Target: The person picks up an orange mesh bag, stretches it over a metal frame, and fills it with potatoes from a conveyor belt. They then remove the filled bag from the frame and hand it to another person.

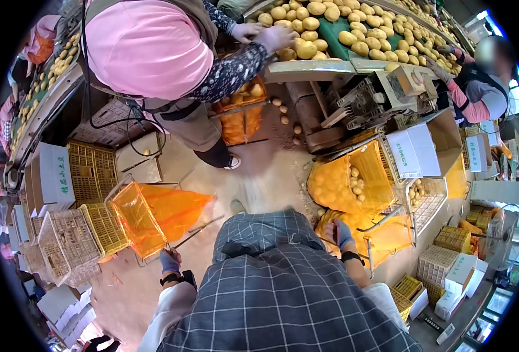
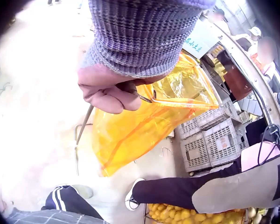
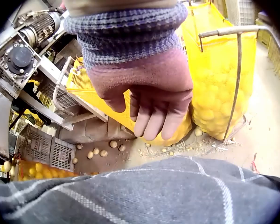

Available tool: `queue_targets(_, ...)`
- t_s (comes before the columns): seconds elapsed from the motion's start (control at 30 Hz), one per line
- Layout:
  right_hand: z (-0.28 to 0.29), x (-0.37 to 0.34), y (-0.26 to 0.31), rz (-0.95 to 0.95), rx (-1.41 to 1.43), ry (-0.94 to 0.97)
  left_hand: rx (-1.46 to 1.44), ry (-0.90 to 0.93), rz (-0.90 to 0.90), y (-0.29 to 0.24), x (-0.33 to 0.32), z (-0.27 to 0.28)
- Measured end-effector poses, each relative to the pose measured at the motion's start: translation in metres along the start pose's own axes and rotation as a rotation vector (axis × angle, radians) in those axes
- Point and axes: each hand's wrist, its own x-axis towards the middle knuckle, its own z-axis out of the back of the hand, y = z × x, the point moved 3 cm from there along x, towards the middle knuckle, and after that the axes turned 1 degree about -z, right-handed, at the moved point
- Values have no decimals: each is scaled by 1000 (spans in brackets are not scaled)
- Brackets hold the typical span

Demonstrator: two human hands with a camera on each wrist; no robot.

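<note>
My gloved left hand point(image 1: 170, 261) point(image 2: 113, 91) grips the metal frame of a stand, which holds an orange mesh bag point(image 1: 174, 211) point(image 2: 135, 135); the bag hangs without visible potatoes in it. On the other side, my gloved right hand point(image 1: 340, 233) point(image 3: 149, 100) holds nothing, its fingers hanging relaxed. Behind and beside that hand are yellow mesh bags full of potatoes point(image 1: 332, 185) point(image 3: 217, 91) on metal frames. In the right wrist view the fingers overlap one bag; contact cannot be told.
A person in pink point(image 1: 148, 50) works at a conveyor of potatoes point(image 1: 382, 44) ahead, beside another filled bag point(image 1: 233, 126). Loose potatoes point(image 1: 284, 119) lie on the floor. Crates point(image 1: 66, 240) stand at left; cartons point(image 1: 412, 152) and more crates at right.
</note>
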Motion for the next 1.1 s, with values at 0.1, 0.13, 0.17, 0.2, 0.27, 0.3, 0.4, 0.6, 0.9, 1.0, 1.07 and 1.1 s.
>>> queue_targets(0.1, 5, 10, -5, 91, -152, -33, -19, 107, 18, 7, 9, 8)
queue_targets(0.13, 33, 53, -22, 174, -275, -12, -58, 86, 71, 4, 2, 3)
queue_targets(0.17, 33, 53, -22, 103, -234, 121, -95, 66, 123, 3, -2, -1)
queue_targets(0.2, 32, 54, -22, 26, -200, 250, -49, 72, 89, 5, -7, -1)
queue_targets(0.27, 22, 46, -24, 76, -137, 166, 45, 84, 22, 16, -16, 12)
queue_targets(0.3, 5, 32, -23, 100, -106, 124, 221, -17, 6, 26, -5, 25)
queue_targets(0.4, -31, -9, -6, 42, -96, -78, 550, 89, 94, 68, -7, 36)
queue_targets(0.6, -12, 17, -12, -109, -14, 260, 836, 407, 281, 122, -18, -10)
queue_targets(0.9, -18, 9, -10, -14, -11, 137, 662, 354, 170, 65, -15, -76)
queue_targets(1.0, -1, 37, -22, -4, -22, 139, 653, 345, 194, 60, -18, -82)
queue_targets(1.07, -5, 24, -18, -14, 10, 147, 679, 358, 209, 63, -22, -85)
queue_targets(1.1, -16, 10, -13, -19, 25, 152, 691, 364, 217, 66, -23, -86)
